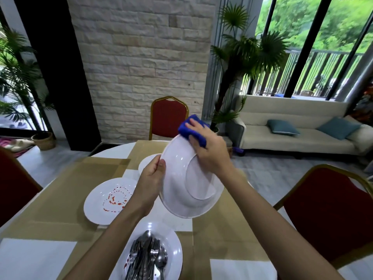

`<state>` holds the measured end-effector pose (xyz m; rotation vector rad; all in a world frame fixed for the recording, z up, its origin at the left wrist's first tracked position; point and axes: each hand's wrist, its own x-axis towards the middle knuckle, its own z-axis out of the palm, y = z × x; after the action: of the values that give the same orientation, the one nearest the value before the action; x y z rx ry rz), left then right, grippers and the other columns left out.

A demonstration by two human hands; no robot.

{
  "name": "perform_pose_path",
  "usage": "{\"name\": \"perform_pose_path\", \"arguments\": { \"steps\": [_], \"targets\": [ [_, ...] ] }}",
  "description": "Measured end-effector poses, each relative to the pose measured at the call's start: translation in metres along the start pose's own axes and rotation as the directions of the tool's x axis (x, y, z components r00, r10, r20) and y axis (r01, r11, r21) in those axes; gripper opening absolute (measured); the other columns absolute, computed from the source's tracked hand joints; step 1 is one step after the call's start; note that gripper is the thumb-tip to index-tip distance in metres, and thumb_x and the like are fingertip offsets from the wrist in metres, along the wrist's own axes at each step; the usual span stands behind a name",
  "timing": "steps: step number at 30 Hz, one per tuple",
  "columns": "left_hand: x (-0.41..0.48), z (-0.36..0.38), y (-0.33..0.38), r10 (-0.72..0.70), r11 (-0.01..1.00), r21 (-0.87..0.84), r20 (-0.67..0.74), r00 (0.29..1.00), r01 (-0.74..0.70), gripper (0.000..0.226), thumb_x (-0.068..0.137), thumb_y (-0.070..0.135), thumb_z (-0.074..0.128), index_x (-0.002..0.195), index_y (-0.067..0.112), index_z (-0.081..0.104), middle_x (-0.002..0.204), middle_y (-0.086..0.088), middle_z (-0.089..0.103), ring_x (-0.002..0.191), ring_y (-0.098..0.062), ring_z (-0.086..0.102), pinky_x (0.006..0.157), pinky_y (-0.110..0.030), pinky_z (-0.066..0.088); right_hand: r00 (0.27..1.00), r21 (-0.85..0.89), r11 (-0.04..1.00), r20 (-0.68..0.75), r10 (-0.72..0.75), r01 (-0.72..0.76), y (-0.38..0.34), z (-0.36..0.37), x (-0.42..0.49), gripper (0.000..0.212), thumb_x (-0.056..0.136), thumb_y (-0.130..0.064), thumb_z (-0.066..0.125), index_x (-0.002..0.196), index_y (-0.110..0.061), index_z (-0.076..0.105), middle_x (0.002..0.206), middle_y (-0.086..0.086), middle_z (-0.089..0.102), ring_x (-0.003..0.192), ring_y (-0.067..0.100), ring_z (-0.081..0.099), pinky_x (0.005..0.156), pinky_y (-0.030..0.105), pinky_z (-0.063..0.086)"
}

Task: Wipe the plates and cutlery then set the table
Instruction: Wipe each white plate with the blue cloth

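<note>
My left hand (153, 176) grips the plate (187, 182) at its left rim; my right hand (210, 152) pinches the cloth (194, 126) over the far rim. I judge it stiff, slick, breakable: hold the edges.

A stone wall (141, 57) backed the room.
A red chair (168, 118) stood before it; a cream sofa (292, 112) with two blue cushions (282, 127) sat right of a palm (248, 47).

no legible text, labels, brands or numbers anywhere
</note>
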<state>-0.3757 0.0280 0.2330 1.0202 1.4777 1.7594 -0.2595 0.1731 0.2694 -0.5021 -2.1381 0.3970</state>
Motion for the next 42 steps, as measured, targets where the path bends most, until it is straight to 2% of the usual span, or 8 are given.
{"name": "perform_pose_path", "arguments": {
  "steps": [5, 7, 12, 18, 22, 35, 39, 42],
  "targets": [
    [0.011, -0.017, 0.006, -0.033, 0.979, -0.202, -0.184, 0.982, -0.004, 0.032, 0.101, 0.034, 0.039, 0.124, 0.02, 0.057, 0.118, -0.002, 0.067, 0.109, -0.021, 0.062, 0.095, -0.042, 0.049, 0.908, 0.05, 0.92, -0.148, 0.393, -0.389, 0.033, 0.0, -0.043, 0.049, 0.096, -0.035, 0.051, 0.143, -0.023, 0.044, 0.126, 0.011, 0.063, 0.11, 0.025, 0.06, 0.079, 0.015, 0.038],
    [0.016, -0.019, 0.01, -0.061, 0.944, -0.329, -0.217, 0.974, -0.014, 0.032, 0.103, 0.03, 0.036, 0.124, 0.017, 0.056, 0.115, -0.001, 0.068, 0.103, -0.017, 0.064, 0.085, -0.036, 0.053, 0.932, 0.045, 0.952, -0.196, 0.305, -0.303, 0.025, 0.014, -0.076, 0.053, 0.096, -0.032, 0.053, 0.145, -0.016, 0.04, 0.134, 0.011, 0.057, 0.118, 0.019, 0.055, 0.088, 0.009, 0.039],
    [0.018, -0.011, 0.011, -0.101, 0.958, -0.282, -0.154, 0.983, 0.054, 0.026, 0.102, 0.028, 0.036, 0.118, 0.022, 0.056, 0.112, 0.003, 0.068, 0.099, -0.015, 0.065, 0.077, -0.033, 0.051, 0.983, -0.178, 0.969, -0.027, -0.18, 0.173, 0.001, 0.04, -0.096, 0.053, 0.092, -0.025, 0.055, 0.141, -0.011, 0.041, 0.145, 0.007, 0.045, 0.136, 0.031, 0.04, 0.109, 0.037, 0.039],
    [0.017, -0.015, 0.016, -0.062, 0.937, -0.349, -0.153, 0.986, 0.004, 0.026, 0.103, 0.027, 0.036, 0.114, 0.016, 0.056, 0.111, 0.0, 0.068, 0.096, -0.015, 0.065, 0.08, -0.033, 0.052, 0.989, -0.216, 0.976, -0.147, -0.024, -0.008, 0.009, 0.019, -0.036, 0.048, 0.091, -0.021, 0.057, 0.138, -0.016, 0.049, 0.144, 0.005, 0.047, 0.136, 0.031, 0.04, 0.107, 0.028, 0.033],
    [0.023, -0.023, 0.018, -0.143, 0.848, -0.531, -0.235, 0.961, -0.004, 0.029, 0.104, 0.024, 0.034, 0.119, 0.015, 0.056, 0.112, 0.0, 0.068, 0.091, -0.008, 0.067, 0.083, -0.029, 0.054, 0.987, -0.126, 0.984, -0.117, 0.109, -0.124, 0.018, 0.032, -0.057, 0.054, 0.093, -0.033, 0.05, 0.145, -0.025, 0.036, 0.15, -0.005, 0.036, 0.138, 0.025, 0.038, 0.109, 0.04, 0.039],
    [0.021, -0.022, 0.006, -0.184, 0.745, -0.667, -0.179, 0.966, 0.018, 0.042, 0.104, 0.026, 0.029, 0.137, 0.005, 0.045, 0.13, -0.015, 0.059, 0.106, -0.021, 0.064, 0.073, -0.032, 0.059, 0.916, -0.239, 0.889, 0.006, -0.401, 0.39, 0.006, 0.059, -0.087, 0.05, 0.092, -0.019, 0.061, 0.139, -0.012, 0.045, 0.146, 0.01, 0.044, 0.139, 0.034, 0.034, 0.114, 0.037, 0.033],
    [0.022, -0.036, 0.01, -0.164, 0.822, -0.568, -0.197, 0.967, 0.023, 0.038, 0.104, 0.027, 0.031, 0.133, 0.01, 0.049, 0.123, -0.007, 0.064, 0.099, -0.013, 0.066, 0.079, -0.031, 0.058, 0.992, 0.13, 0.991, -0.119, 0.049, -0.033, 0.028, 0.048, -0.102, 0.048, 0.098, -0.032, 0.05, 0.141, -0.013, 0.042, 0.143, 0.005, 0.047, 0.133, 0.014, 0.044, 0.106, 0.025, 0.04],
    [0.015, -0.03, 0.015, -0.097, 0.889, -0.456, -0.123, 0.988, 0.031, 0.031, 0.103, 0.026, 0.034, 0.123, 0.015, 0.054, 0.105, 0.002, 0.07, 0.091, -0.012, 0.067, 0.066, -0.028, 0.059, 0.823, 0.337, 0.804, -0.127, 0.554, -0.49, 0.028, 0.029, -0.065, 0.036, 0.098, -0.035, 0.05, 0.124, -0.014, 0.061, 0.106, 0.006, 0.068, 0.092, 0.015, 0.062, 0.077, 0.031, 0.046]
  ]
}}
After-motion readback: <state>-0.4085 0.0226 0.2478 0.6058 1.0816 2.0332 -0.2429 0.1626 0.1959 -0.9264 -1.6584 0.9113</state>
